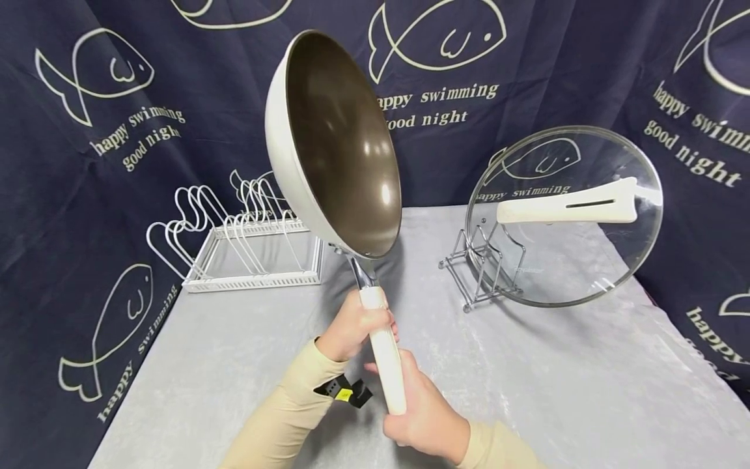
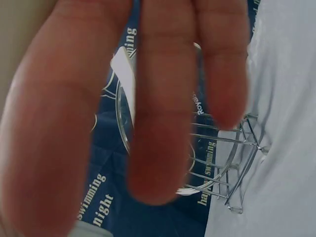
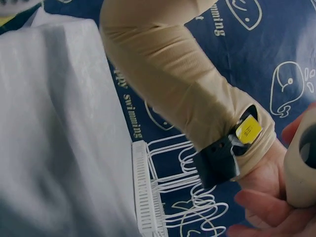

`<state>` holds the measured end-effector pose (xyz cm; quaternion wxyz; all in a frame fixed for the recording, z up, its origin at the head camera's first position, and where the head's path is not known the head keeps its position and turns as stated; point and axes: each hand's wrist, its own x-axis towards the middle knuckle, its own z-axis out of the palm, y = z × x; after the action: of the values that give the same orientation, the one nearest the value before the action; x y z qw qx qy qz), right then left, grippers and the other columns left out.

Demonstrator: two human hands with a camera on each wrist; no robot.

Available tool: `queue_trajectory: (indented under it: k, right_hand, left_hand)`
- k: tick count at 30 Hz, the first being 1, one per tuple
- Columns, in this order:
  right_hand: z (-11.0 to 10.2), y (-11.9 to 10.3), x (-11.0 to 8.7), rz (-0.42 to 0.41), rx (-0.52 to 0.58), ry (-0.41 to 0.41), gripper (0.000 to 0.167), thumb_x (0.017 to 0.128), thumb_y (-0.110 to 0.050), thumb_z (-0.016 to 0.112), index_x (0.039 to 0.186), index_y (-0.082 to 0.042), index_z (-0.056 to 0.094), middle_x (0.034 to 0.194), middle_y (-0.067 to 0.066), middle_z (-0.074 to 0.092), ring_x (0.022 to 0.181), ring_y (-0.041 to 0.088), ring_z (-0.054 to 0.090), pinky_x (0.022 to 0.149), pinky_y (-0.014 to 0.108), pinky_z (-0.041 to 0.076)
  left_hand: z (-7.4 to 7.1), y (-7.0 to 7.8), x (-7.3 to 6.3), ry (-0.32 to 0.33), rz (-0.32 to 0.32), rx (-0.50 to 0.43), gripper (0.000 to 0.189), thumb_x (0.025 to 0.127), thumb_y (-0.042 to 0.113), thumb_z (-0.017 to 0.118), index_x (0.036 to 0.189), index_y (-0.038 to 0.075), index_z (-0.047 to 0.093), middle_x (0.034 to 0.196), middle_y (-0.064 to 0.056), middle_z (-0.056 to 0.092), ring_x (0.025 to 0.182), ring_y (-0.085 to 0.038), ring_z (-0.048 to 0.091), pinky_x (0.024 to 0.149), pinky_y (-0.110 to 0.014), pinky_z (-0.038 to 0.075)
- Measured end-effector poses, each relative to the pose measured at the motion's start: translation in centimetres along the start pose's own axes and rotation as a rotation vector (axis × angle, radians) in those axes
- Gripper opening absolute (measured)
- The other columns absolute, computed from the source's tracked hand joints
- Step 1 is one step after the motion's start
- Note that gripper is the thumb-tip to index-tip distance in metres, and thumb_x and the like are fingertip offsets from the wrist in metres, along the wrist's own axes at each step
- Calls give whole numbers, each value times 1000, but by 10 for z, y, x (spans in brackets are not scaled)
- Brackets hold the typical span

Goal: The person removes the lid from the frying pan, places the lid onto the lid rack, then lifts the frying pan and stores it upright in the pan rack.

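Note:
A deep frying pan [image 1: 346, 143], white outside and brown inside, is held up in the air in the head view, tilted with its inside turned to the right. My left hand [image 1: 359, 326] grips its cream handle just below the metal neck. Lower down, my right hand [image 1: 430, 413] holds the end of the same handle. Up close in the left wrist view, the left fingers [image 2: 163, 123] cover much of the picture. The right wrist view has the rounded handle end [image 3: 301, 182] at its right edge, beside fingers.
On the right, a glass lid [image 1: 562, 267] with a cream handle leans upright in a small wire rack [image 1: 477, 280]. A white rack [image 1: 252, 280] with looped dividers stands at the left on the grey tabletop [image 1: 234, 352]. Dark blue fish-print cloth [image 1: 217, 85] hangs behind and at the sides.

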<state>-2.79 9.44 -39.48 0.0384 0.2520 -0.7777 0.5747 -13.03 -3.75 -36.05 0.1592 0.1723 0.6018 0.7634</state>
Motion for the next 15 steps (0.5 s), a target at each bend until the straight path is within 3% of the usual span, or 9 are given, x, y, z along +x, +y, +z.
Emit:
queue_trajectory:
  k: [8,15]
  right_hand:
    - [5,8,-4,-83,57,17,78,53,6,59,128,-2,40,118,9,61,102,9,49,85,23,41]
    - [9,13,-2,-102,282,-64,70,56,11,58,121,3,33,99,13,64,92,11,52,80,25,44]
  left_hand:
    - [2,7,-4,8,15,137,14,69,-8,52,65,4,46,57,-3,54,52,-14,59,54,-29,54]
    - [0,13,-6,2,32,221,11,69,-8,55,65,2,51,57,-1,58,52,-12,61,53,-25,51]
